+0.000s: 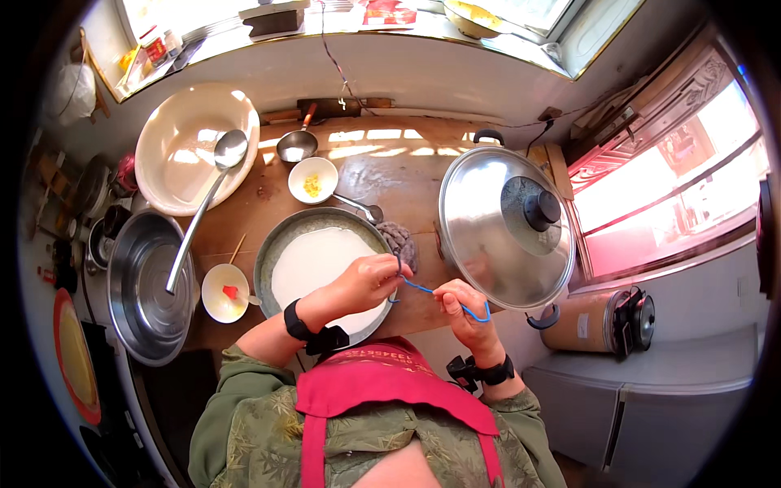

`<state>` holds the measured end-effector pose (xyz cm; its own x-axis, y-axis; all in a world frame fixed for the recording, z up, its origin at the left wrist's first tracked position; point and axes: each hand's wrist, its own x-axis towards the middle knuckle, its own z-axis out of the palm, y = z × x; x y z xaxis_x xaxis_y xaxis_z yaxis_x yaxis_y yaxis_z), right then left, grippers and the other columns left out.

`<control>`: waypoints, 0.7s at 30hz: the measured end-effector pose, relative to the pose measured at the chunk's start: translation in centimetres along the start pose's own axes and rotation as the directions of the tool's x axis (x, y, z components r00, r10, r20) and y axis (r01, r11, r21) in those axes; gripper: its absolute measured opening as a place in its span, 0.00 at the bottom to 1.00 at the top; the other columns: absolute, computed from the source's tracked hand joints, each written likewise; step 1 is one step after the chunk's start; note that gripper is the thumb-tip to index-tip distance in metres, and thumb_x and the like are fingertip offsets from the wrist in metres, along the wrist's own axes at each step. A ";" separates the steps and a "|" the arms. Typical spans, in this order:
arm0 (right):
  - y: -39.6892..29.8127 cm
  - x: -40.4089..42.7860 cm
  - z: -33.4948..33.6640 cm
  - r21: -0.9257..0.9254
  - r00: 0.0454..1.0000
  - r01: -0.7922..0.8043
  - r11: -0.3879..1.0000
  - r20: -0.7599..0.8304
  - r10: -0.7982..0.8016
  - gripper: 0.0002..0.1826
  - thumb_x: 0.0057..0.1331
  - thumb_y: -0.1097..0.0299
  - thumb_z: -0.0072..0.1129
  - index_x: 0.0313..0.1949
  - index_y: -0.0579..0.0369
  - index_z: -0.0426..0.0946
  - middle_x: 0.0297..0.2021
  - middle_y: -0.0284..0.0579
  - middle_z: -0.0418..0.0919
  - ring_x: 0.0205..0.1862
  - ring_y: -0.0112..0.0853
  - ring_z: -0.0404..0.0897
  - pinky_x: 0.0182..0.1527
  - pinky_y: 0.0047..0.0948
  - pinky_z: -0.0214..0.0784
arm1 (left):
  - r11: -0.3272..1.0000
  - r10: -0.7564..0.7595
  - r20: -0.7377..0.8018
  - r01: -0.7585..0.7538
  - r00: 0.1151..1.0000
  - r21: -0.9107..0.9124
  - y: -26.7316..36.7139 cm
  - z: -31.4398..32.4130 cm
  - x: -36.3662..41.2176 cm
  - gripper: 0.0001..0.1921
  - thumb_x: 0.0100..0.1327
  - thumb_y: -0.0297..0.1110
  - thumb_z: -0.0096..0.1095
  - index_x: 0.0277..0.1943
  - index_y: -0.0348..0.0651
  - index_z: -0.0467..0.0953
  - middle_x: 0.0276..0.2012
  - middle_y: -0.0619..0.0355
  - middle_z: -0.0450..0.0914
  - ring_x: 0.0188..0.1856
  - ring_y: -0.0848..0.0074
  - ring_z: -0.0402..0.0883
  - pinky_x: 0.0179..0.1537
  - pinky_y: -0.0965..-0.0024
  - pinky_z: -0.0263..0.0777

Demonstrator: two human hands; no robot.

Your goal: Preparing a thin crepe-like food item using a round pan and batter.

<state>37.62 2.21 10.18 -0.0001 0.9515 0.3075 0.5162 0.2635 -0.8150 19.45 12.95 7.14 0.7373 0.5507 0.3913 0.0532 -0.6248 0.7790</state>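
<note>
A blue cord runs between my two hands above the right rim of a round metal pan. My left hand pinches one end, where a dark strand and a short loose blue end stick out. My right hand grips the other part, and a loop of cord hangs past its fingers. Below my left forearm lies the pan, holding a smooth white substance; whether it is liquid or powder I cannot tell. A crumpled grey cloth touches the pan's right side, just beyond my left hand.
A lidded electric pan stands right. A small bowl with yellow bits, a spoon and a small ladle lie behind. Leftward are a cream basin bearing a long ladle, a steel basin and a white bowl.
</note>
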 end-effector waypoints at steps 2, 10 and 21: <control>0.0 0.8 -1.3 0.195 0.999 0.032 0.980 0.033 -0.039 0.10 0.62 0.68 0.44 0.30 0.62 0.70 0.24 0.46 0.72 0.29 0.34 0.73 0.32 0.26 0.63 | 0.877 -0.285 0.121 0.310 0.951 -0.367 -0.7 -1.6 0.9 0.04 0.55 0.22 0.53 0.34 0.35 0.73 0.25 0.59 0.76 0.26 0.81 0.76 0.28 0.79 0.71; -3.4 3.1 -12.4 0.161 0.948 -0.291 0.943 -0.081 0.307 0.11 0.64 0.67 0.39 0.38 0.62 0.66 0.22 0.38 0.71 0.24 0.22 0.69 0.26 0.19 0.62 | 0.824 -0.214 0.314 0.344 0.925 -0.451 -0.1 -3.6 7.6 0.08 0.60 0.27 0.49 0.40 0.35 0.71 0.23 0.63 0.73 0.25 0.86 0.72 0.24 0.81 0.70; 6.3 9.4 -20.0 -0.803 0.978 -0.060 0.592 0.071 0.195 0.28 0.46 0.48 0.56 0.37 0.62 0.71 0.35 0.57 0.74 0.39 0.44 0.73 0.42 0.34 0.65 | 0.940 -0.273 0.342 0.325 0.899 -0.103 3.8 7.5 23.0 0.12 0.60 0.31 0.46 0.42 0.32 0.71 0.24 0.59 0.75 0.19 0.82 0.73 0.21 0.78 0.70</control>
<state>58.02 9.67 17.82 0.0399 0.9934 0.1076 0.9939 -0.0284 -0.1066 41.62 19.05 15.45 0.8788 0.4763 -0.0289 0.2202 -0.3510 0.9101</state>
